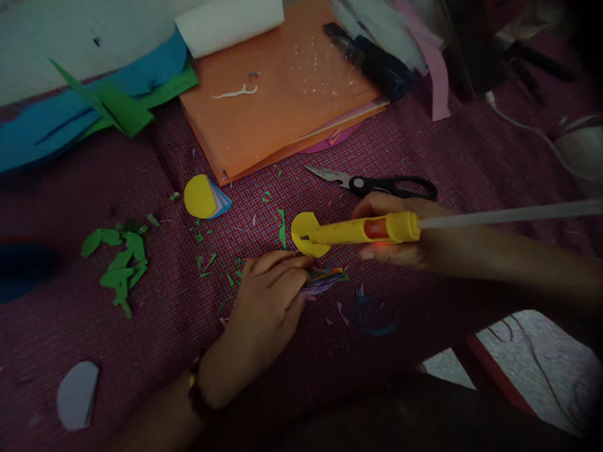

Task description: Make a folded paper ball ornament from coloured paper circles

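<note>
My right hand (396,232) is closed around a yellow hot glue gun (343,232) with a clear glue stick (509,213) sticking out of its back. The dark nozzle points left, over a yellow paper circle (304,229). Just below, my left hand (273,285) grips a stack of folded coloured paper pieces (325,280) that fans out to the right of its fingertips. Whether those fingertips also touch the yellow circle I cannot tell. Another yellow folded circle (200,196), with blue and lilac layers behind it, lies to the left.
Black-handled scissors (360,184) lie behind my right hand. Orange paper sheets (277,119) are stacked farther back. Green paper leaves (122,263) sit at the left, with a pale half-circle (78,395) nearer me. Green scraps litter the checked cloth (183,320). A white cable (527,129) runs at right.
</note>
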Tool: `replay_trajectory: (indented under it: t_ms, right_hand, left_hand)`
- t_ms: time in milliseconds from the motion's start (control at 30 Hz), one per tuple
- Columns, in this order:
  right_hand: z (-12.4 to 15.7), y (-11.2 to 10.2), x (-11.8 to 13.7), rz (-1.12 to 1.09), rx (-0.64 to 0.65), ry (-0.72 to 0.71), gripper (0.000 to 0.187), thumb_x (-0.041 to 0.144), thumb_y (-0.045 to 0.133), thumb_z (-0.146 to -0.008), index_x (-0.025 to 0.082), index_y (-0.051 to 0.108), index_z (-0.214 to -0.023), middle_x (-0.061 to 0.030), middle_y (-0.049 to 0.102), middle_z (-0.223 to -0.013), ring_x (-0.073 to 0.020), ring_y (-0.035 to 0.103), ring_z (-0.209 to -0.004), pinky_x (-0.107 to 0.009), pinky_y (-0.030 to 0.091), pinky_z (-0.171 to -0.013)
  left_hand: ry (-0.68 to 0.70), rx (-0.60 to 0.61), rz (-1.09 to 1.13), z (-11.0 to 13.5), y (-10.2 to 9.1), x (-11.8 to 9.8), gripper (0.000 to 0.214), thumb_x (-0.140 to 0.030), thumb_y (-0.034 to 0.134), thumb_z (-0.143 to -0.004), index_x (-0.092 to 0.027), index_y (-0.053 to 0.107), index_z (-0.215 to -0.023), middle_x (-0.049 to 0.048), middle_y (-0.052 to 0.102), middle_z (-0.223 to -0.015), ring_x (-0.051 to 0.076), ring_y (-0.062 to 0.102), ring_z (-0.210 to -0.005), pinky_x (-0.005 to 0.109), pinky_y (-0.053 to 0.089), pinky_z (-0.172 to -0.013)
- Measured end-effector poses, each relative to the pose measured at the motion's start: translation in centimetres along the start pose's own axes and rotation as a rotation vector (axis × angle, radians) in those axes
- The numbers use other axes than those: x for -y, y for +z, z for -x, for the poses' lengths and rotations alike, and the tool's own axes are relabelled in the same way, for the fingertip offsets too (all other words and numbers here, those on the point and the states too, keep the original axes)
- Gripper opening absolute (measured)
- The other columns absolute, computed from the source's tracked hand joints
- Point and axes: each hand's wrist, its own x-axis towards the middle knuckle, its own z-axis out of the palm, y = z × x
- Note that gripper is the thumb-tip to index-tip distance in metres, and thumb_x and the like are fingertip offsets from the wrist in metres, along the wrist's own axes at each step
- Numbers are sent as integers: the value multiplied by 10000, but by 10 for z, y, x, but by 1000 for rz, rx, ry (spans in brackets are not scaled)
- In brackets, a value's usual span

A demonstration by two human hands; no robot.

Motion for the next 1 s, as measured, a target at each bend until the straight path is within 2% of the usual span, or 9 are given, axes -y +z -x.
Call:
replay_trajectory:
  t_ms: [133, 300, 467, 667, 867, 1000]
  right_hand:
    - [-8, 3, -4, -110, -86, -53, 357, 466, 651, -791, 169, 523, -942, -4, 611, -794, -119, 539, -614, -244, 379, -547]
    - [-9, 1, -5, -127, -153, 22, 392, 481, 667, -772, 165, 520, -953, 3, 587, -768, -120, 508, -595, -259, 371, -562]
    - [-1, -3, -4, -80, -93, 15, 389, 507, 642, -785, 175, 532, -954, -3, 599, -795, -130, 528, -620, -264, 360, -559]
    - [15, -10, 0, -132, 80, 37, 355, 509, 606, -824, 188, 547, -963, 5, 601, -766, -135, 543, -618, -269, 373, -554]
    - [3, 1, 0, -53, -64, -5, 400, 497, 627, -808, 149, 536, -982, -41, 615, -848, -149, 552, -668, -272, 379, -574]
    - [-1, 2, 2, -96, 45, -43, 371, 482, 612, -820, 156, 533, -977, -28, 625, -819, -146, 556, -648, -267, 384, -556]
  left_hand:
    - [0, 8, 7, 0, -2, -1, 167, -125, 519, -882, -196, 613, -1000, 36, 693, -1165, 243, 563, -1106, 409, 391, -877]
    - [-10, 8, -5, 1, -1, -1, 136, -138, 534, -882, -194, 609, -981, 38, 691, -1167, 243, 557, -1111, 417, 383, -898]
    - [-9, 17, 1, 1, 0, 0, 150, -137, 529, -883, -193, 608, -998, 29, 686, -1179, 242, 556, -1114, 425, 385, -905]
    - [14, -11, 5, 0, 1, 1, 156, -121, 528, -873, -198, 606, -983, 27, 697, -1152, 235, 561, -1091, 411, 394, -896]
    - [-3, -10, -9, 0, 0, 0, 150, -130, 536, -872, -199, 602, -988, 31, 698, -1142, 241, 561, -1091, 420, 396, -897]
    - [-7, -4, 22, 0, 0, -1, 143, -133, 538, -874, -203, 608, -976, 30, 699, -1141, 231, 573, -1082, 424, 401, -910]
